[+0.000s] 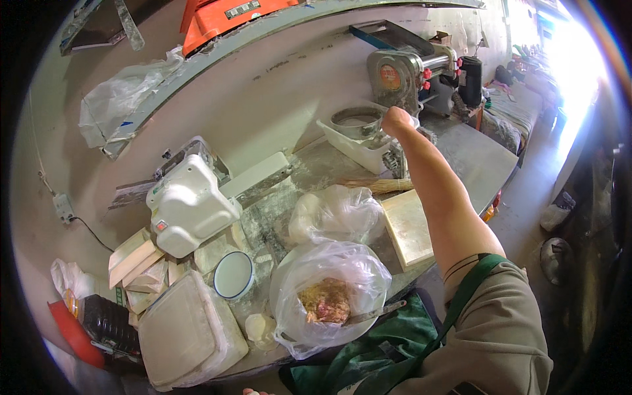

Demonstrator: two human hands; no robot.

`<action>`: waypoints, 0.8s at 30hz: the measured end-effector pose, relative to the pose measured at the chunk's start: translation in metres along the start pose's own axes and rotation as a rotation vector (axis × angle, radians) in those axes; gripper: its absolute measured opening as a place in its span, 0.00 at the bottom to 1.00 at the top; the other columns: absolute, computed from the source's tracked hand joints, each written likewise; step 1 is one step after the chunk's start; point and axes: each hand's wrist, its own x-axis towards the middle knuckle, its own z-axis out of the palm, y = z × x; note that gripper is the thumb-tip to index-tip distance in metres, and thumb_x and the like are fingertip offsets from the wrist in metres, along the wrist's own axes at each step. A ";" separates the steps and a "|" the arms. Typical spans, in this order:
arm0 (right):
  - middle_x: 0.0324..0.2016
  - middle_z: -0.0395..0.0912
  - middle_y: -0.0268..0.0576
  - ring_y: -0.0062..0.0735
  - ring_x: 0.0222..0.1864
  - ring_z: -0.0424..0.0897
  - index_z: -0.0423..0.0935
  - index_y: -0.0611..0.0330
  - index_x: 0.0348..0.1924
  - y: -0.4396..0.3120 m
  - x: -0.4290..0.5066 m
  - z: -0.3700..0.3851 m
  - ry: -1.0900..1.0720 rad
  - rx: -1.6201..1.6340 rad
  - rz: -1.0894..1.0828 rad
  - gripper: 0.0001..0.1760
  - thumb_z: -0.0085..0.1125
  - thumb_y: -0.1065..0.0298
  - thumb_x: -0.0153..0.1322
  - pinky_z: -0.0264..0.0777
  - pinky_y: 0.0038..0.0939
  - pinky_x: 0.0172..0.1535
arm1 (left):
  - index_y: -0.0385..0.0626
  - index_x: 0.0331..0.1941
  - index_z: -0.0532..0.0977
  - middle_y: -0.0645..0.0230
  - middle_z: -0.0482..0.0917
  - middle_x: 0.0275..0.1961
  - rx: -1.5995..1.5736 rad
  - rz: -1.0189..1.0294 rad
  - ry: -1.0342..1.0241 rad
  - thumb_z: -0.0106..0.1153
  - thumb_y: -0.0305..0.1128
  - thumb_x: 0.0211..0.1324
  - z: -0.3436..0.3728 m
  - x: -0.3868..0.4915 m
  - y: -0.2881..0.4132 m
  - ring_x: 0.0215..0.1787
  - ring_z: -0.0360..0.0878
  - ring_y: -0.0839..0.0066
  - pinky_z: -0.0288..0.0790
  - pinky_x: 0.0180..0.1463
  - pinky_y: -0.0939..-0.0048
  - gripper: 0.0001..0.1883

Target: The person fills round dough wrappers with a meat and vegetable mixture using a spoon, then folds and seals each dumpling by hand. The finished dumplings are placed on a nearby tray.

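My right arm reaches far across the table, and my right hand [396,121] is at the rim of a white plastic tub [340,144]. A round metal sieve [356,123] rests in that tub beside the hand; the fingers are hidden, so what they touch cannot be told. Only fingertips of my left hand [256,392] show at the bottom edge. Before me, a bowl lined with a clear plastic bag [289,316] holds a minced filling [327,301], with a flat metal spatula [377,312] leaning in it. Behind it lies a bulging plastic bag [335,212].
A wooden board [407,229] and a straw brush [377,185] lie right of the bags. Left stand a white machine [190,205], an enamel bowl [233,275] and a lidded plastic box [180,328]. A roller machine [395,81] stands behind the tub; a metal shelf [276,29] hangs above.
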 end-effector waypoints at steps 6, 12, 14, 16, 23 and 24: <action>0.41 0.88 0.53 0.51 0.46 0.88 0.90 0.58 0.36 0.008 -0.001 -0.014 -0.056 -0.039 -0.057 0.10 0.63 0.67 0.66 0.81 0.44 0.49 | 0.49 0.37 0.71 0.66 0.73 0.28 -0.159 -0.002 0.025 0.49 0.47 0.69 -0.017 -0.016 0.004 0.23 0.62 0.71 0.58 0.29 0.66 0.15; 0.27 0.86 0.49 0.44 0.31 0.87 0.87 0.58 0.25 0.068 0.038 -0.051 -0.116 -0.330 -0.388 0.02 0.67 0.72 0.59 0.77 0.39 0.33 | 0.48 0.34 0.71 0.67 0.71 0.27 0.093 0.035 -0.027 0.48 0.43 0.68 0.006 0.012 -0.003 0.23 0.62 0.71 0.59 0.30 0.66 0.12; 0.22 0.82 0.45 0.38 0.23 0.81 0.82 0.59 0.20 0.105 0.046 -0.068 -0.090 0.013 -0.383 0.06 0.67 0.71 0.61 0.68 0.38 0.24 | 0.49 0.33 0.70 0.67 0.71 0.27 0.149 0.011 -0.028 0.48 0.42 0.68 0.016 0.022 -0.009 0.23 0.62 0.70 0.60 0.30 0.67 0.12; 0.21 0.80 0.42 0.32 0.21 0.78 0.83 0.60 0.26 0.104 0.007 -0.081 -0.153 0.636 -0.096 0.03 0.67 0.71 0.64 0.64 0.34 0.21 | 0.49 0.32 0.70 0.67 0.71 0.27 0.164 0.011 0.051 0.48 0.42 0.68 0.024 0.020 -0.010 0.23 0.62 0.70 0.60 0.30 0.66 0.12; 0.25 0.81 0.38 0.20 0.20 0.74 0.84 0.63 0.44 0.173 -0.115 -0.145 -0.193 0.997 -0.033 0.09 0.65 0.70 0.73 0.60 0.23 0.17 | 0.47 0.35 0.69 0.68 0.71 0.29 0.092 -0.095 -0.148 0.46 0.42 0.72 0.011 0.020 -0.009 0.26 0.64 0.69 0.61 0.31 0.66 0.12; 0.25 0.81 0.38 0.20 0.21 0.75 0.84 0.63 0.44 0.188 -0.129 -0.150 -0.203 0.977 -0.009 0.09 0.65 0.70 0.72 0.60 0.23 0.18 | 0.47 0.35 0.69 0.67 0.71 0.29 0.112 -0.103 -0.196 0.46 0.42 0.72 0.009 0.025 -0.011 0.27 0.64 0.69 0.61 0.31 0.66 0.12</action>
